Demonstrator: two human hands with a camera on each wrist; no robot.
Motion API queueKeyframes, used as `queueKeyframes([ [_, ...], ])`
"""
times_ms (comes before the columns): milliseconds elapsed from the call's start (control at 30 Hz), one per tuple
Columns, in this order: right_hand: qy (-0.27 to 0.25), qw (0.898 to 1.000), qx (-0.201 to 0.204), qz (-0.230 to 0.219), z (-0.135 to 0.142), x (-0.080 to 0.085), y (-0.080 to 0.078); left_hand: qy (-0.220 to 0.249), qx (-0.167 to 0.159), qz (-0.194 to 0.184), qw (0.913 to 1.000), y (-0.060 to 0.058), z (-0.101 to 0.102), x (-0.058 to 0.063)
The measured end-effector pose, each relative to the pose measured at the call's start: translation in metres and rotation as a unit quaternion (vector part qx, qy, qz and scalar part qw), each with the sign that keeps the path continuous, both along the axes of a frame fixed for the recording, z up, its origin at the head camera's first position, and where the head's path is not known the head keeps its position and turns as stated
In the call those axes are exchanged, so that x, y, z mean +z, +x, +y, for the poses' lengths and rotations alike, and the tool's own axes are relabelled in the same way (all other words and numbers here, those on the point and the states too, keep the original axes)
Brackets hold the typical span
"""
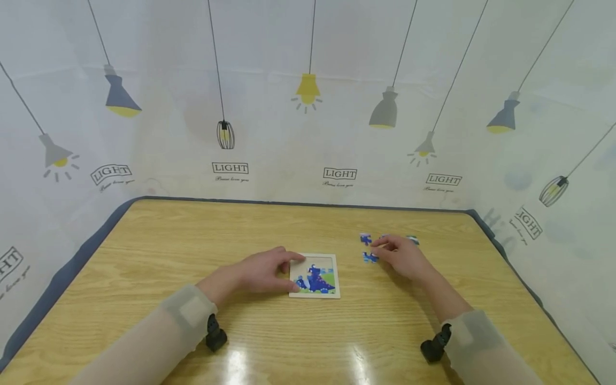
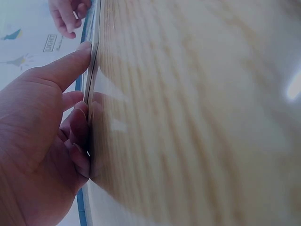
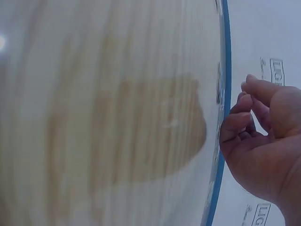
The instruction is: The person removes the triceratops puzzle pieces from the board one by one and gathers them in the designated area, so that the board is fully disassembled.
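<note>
The left hand [image 1: 262, 271] rests on the left edge of the board [image 1: 315, 276]. Its fingers [image 2: 70, 66] lie fairly straight, close together, with tips against the board's thin edge; the left wrist view shows the forefinger stretched along that edge and the others bent lightly below it. It seems to steady the board rather than grip it.

The right hand [image 1: 401, 255] is to the right of the board, well apart from it, among the loose pieces [image 1: 369, 258]. Its fingers [image 3: 244, 117] are curled inward with the tips drawn together, as if pinching, but neither view shows plainly whether a piece sits between them; I cannot tell. One blue piece lies just at the fingertips on the side toward the board, another piece [image 1: 366, 238] a little farther back, and a third piece [image 1: 412, 240] peeks out behind the knuckles.

The board lies flat near the middle of the table [image 1: 192, 240], partly filled with a blue figure on green.

As I judge it, the pieces are light, flat and stiff. Lying flush on the smooth tabletop, they may slide before they lift. Each is best taken by two opposite edges between thumb and forefinger, or tipped up at one edge first. The board is thin and light too, so it will shift unless held at its rim.
</note>
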State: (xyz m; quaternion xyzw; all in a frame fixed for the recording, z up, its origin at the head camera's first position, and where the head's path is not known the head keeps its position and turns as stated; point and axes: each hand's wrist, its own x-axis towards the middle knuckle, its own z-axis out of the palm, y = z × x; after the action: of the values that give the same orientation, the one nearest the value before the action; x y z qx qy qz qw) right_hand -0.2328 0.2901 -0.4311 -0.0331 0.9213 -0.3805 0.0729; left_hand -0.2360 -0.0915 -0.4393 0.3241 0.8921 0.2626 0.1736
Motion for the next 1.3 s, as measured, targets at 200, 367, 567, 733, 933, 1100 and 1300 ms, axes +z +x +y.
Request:
queueKeyframes([
  [200, -0.056, 0.997, 0.046, -0.021, -0.032, 0.008, 0.006, -0.002, 0.006, -0.001, 1.0000, 0.000, 0.000, 0.001],
  [367, -0.076, 0.993, 0.081, -0.048, -0.064, 0.005, 0.010, 0.000, 0.010, -0.008, 0.9999, 0.000, 0.000, 0.001],
  [567, -0.082, 0.988, 0.114, -0.058, -0.090, 0.001, 0.013, 0.003, 0.006, -0.008, 1.0000, 0.000, 0.000, -0.002],
  [733, -0.078, 0.987, 0.125, -0.069, -0.099, -0.001, 0.013, 0.003, 0.004, -0.009, 0.9999, 0.000, 0.001, -0.002],
  [933, -0.049, 0.986, 0.144, -0.074, -0.104, -0.001, 0.012, 0.003, -0.002, -0.003, 1.0000, 0.000, 0.001, 0.001],
  [1100, -0.013, 0.985, 0.158, -0.066, -0.107, -0.001, 0.010, 0.006, -0.002, -0.004, 1.0000, 0.000, 0.000, 0.002],
  [1300, -0.021, 0.985, 0.155, -0.074, -0.109, -0.001, 0.010, 0.008, 0.001, -0.015, 0.9999, 0.000, 0.000, 0.001],
])
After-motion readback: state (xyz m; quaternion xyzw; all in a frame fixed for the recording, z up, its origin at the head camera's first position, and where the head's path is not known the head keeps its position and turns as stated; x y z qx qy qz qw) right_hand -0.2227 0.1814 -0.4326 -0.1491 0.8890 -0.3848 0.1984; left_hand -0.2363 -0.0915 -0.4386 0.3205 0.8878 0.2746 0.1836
